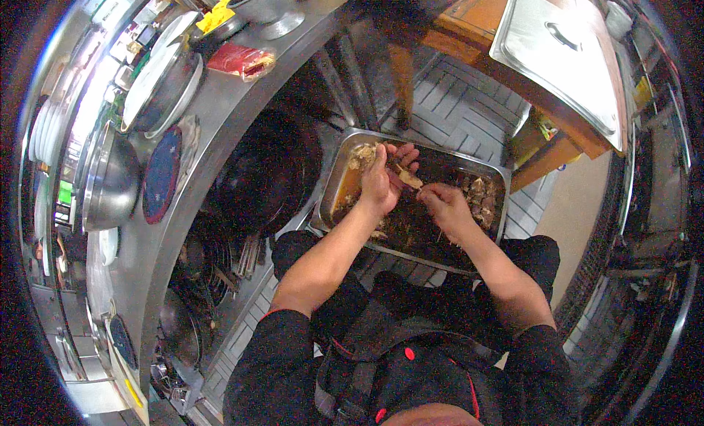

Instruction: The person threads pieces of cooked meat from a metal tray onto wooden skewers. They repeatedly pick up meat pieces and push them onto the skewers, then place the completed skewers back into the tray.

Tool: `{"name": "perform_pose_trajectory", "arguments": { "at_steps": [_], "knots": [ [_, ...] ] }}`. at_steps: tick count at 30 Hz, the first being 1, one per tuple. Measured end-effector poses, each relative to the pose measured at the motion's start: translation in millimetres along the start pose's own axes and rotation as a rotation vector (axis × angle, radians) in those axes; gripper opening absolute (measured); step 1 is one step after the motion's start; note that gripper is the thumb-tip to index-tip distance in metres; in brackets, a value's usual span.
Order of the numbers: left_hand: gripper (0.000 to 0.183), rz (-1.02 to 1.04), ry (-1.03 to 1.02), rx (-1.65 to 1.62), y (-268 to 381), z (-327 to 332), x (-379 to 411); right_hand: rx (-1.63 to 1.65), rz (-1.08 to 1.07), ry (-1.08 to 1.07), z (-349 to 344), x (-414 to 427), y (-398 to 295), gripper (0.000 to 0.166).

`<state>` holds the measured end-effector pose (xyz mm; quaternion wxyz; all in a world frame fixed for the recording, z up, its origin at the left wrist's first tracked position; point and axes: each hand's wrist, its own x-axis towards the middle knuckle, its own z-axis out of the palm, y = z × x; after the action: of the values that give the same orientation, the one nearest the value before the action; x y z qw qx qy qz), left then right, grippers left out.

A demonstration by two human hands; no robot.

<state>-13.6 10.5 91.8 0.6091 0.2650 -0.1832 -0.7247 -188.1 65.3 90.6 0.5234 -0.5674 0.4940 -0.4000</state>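
Note:
A deep stainless steel tray (415,261) lies before me, close to my knees. Brown liquid (346,186) shows at its left end, under pale shredded pieces (360,156). Dark chunks of what looks like cooked meat (484,203) are heaped at the right end. Above the tray's middle, my left hand (382,175) is cupped, palm turned up, around a pale piece of meat (408,178). The thumb and fingertips of my right hand (448,206) pinch the near end of that piece. The fingers of my left hand partly hide it.
To the left runs a steel counter (220,104) with metal bowls (113,178) and a red packet (239,61). Below it sits a large dark round vessel (269,167). A wooden table (467,18) at upper right bears a steel lid (555,57). Its legs stand on the tiled floor (467,101).

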Motion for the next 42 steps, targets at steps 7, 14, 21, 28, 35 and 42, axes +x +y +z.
{"name": "perform_pose_trajectory", "arguments": {
  "at_steps": [7, 14, 21, 28, 35, 42],
  "knots": [
    [0.064, 0.004, -0.099, -0.16, 38.7, -8.7, 17.1, -0.091, -0.023, -0.006, -7.4, 6.1, -10.4, 0.019],
    [0.037, 0.117, -0.138, -0.026, 51.4, -9.3, 14.7, -0.219, -0.157, 0.046, -11.0, 6.0, 11.3, 0.02],
    [0.025, 0.126, -0.039, 0.141, 59.5, -5.3, 10.1, -0.161, -0.172, 0.004, -6.5, 4.9, -6.4, 0.018],
    [0.022, 0.112, -0.036, 0.307, 60.1, -1.1, 5.9, -0.281, -0.182, -0.022, -12.5, 4.5, -14.4, 0.02],
    [0.022, 0.042, -0.04, 0.625, 74.0, -0.9, 2.0, -0.294, -0.153, -0.079, -27.1, 3.4, -35.9, 0.018],
    [0.028, -0.076, -0.119, 0.807, 76.4, -6.8, 4.5, -0.24, -0.166, -0.102, -43.8, 2.2, -29.0, 0.019]
  ]
}}
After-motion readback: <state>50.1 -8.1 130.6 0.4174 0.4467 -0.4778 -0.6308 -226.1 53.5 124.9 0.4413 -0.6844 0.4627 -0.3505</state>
